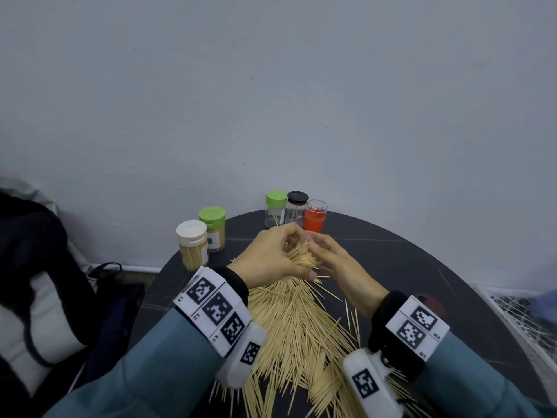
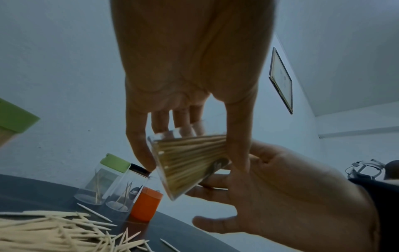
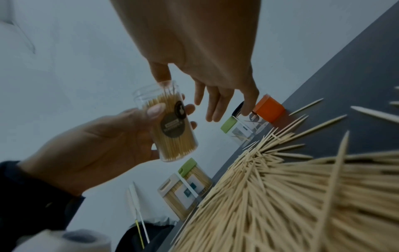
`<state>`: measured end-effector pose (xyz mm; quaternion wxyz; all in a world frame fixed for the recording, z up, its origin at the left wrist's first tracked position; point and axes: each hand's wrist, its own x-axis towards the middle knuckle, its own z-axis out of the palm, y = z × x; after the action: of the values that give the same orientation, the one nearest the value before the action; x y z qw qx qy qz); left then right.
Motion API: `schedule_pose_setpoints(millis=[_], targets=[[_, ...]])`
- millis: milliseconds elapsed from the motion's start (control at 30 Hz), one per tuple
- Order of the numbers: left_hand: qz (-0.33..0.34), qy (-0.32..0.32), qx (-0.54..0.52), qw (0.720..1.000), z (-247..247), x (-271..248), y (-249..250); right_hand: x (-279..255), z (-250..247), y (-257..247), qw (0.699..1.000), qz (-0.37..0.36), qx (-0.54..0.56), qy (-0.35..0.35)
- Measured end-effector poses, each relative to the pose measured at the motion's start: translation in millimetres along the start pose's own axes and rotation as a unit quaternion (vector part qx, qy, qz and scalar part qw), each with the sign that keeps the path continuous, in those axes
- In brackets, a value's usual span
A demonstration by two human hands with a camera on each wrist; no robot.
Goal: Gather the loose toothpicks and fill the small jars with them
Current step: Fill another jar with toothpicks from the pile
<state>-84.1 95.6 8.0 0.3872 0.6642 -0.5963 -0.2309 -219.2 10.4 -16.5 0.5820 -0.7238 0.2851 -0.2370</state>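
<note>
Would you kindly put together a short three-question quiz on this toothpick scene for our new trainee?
1. True or false: the left hand holds a clear jar packed with toothpicks.
2. Multiple choice: the jar with the black lid on the table is A) packed full, B) nearly empty, C) lying on its side.
3. Fill in: the full jar standing nearest the table's left edge has a ___ lid.

Key: 1 true; 2 B; 3 white.
</note>
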Motion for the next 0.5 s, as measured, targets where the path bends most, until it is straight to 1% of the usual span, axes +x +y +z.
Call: schedule_pose_setpoints(millis=[67,200,300,367,433,500], targets=[[0.001,-0.007,0.003,1.000,-0.5,0.7,-0.5,2.1,-1.8,0.2,1.000,0.008,-0.009,-0.018],[-0.004,-0.008,0.016,1.000,-2.4,3.5,-2.1,6.0,-5.2,-3.1,1.000,0.002,-0.022,-0.014],[-0.007,-0.015,0.017,1.000,-3.0,6.7,-4.9,10.5,-5.2,-4.6,0.998,0.017,-0.042,-0.039],[-0.012,-0.009,0.019,1.000,-5.4,8.3,-6.6,12.2,-7.1,-5.5,0.998,0.021,-0.045,-0.048],[-0.019,0.005,0.021,1.000,-9.8,8.9,-8.3,15.9,-12.3,-7.0,0.998,0.022,-0.052,-0.039],[-0.025,0.024,0.017,0.999,-15.0,9.8,-10.8,24.4,-21.2,-6.3,0.997,0.030,-0.076,-0.004]])
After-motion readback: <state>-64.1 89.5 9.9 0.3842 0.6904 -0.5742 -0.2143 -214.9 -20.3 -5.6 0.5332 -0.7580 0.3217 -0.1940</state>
